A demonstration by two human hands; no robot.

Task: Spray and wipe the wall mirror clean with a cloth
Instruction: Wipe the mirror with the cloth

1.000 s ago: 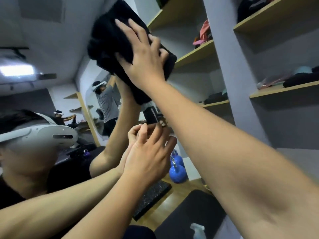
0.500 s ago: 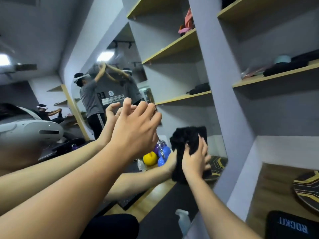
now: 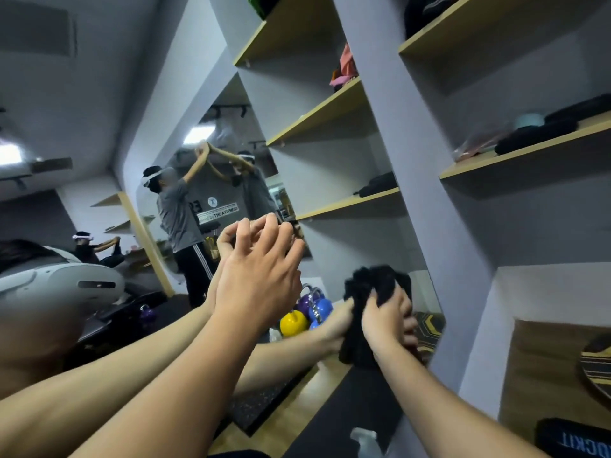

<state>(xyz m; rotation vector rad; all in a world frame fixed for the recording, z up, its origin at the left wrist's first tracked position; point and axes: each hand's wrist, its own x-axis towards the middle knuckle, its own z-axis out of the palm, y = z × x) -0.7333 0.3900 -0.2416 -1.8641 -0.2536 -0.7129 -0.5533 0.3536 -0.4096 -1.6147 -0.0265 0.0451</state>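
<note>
Two hands were up at the wall mirror (image 3: 347, 246) when I looked in. My right hand (image 3: 390, 320) had its fingers curled into a bunched black cloth (image 3: 373, 285), gripping it and holding it against the glass low down, close to the mirror's right edge. The cloth's long axis ran roughly up and down, its crumpled top standing above my knuckles and its lower end hanging below my wrist. My left hand (image 3: 254, 279) was raised higher and further left, fingers loosely bent and holding nothing that I could see; whether the fingertips touched the glass I could not tell, since hand and reflection ran together there.

The wooden shelves (image 3: 522, 153) to the right held dark folded items and a pale round one, and a higher shelf had something pink; I could not make out what any of them were. A spray bottle (image 3: 365, 439) showed only its top at the bottom edge, the rest cut off. In the reflection sat yellow, blue and purple kettlebells (image 3: 305, 314), partly hidden behind my arms. A white headset (image 3: 59, 285) filled the left side in the glass.
</note>
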